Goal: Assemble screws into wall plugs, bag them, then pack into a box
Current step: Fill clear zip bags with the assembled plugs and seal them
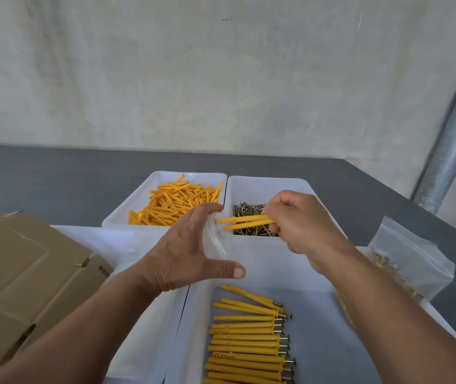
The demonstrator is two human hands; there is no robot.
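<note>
1. Four white tubs on the grey worktop (55, 184): far-left tub (127, 214) holds loose yellow plugs (174, 202); far-right tub (265, 187) holds screws (249, 210); near-right tub (318, 314) holds about a dozen assembled plugs (246, 342); near-left tub (138, 328), contents hidden.
2. Right: filled bag (404, 261). Left: cardboard box (27, 273).
3. Left hand (185, 253), fingers spread, holds a clear bag (215, 236) open.
4. Right hand (301, 220) fingers pinch two plugs (244, 222) at its mouth.

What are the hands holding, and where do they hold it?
Right hand pinches two yellow plugs by their right ends. Left hand holds a clear bag at its mouth.
</note>
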